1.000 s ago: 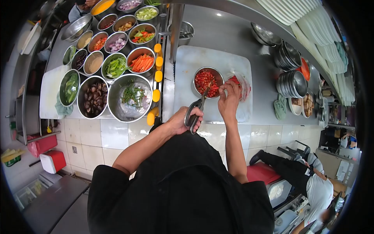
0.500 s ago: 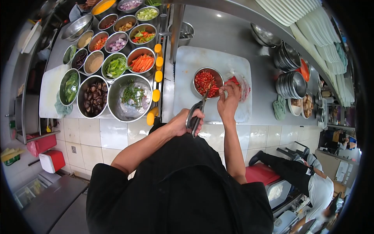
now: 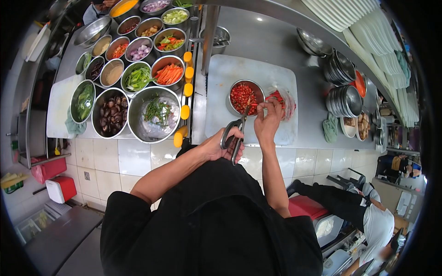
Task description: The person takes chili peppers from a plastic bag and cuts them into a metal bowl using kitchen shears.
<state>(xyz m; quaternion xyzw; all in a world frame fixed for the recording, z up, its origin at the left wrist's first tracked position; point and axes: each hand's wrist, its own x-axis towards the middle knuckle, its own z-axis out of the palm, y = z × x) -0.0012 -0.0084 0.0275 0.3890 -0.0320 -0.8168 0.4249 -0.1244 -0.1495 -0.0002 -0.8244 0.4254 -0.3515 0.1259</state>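
A metal bowl (image 3: 235,105) of cut red chilies (image 3: 243,95) stands on the white cutting board (image 3: 221,73). My left hand (image 3: 224,145) is wrapped round the handles of the scissors (image 3: 237,126), whose blades reach over the bowl's near right rim. My right hand (image 3: 268,120) pinches a red chili (image 3: 253,105) at the blades. Just beyond its fingers, a clear plastic bag (image 3: 289,103) holding more red chilies lies on the board's right side.
Many metal containers of cut vegetables (image 3: 168,73) stand at the left, beside yellow-capped bottles (image 3: 185,112). Stacked metal bowls (image 3: 344,101) and a green cloth (image 3: 330,127) are on the right. A metal post (image 3: 208,41) rises behind the board. A person (image 3: 375,223) is at lower right.
The scissor handles have spread wider apart in my left hand. My right hand has shifted slightly left and down. The person at lower right has moved a little.
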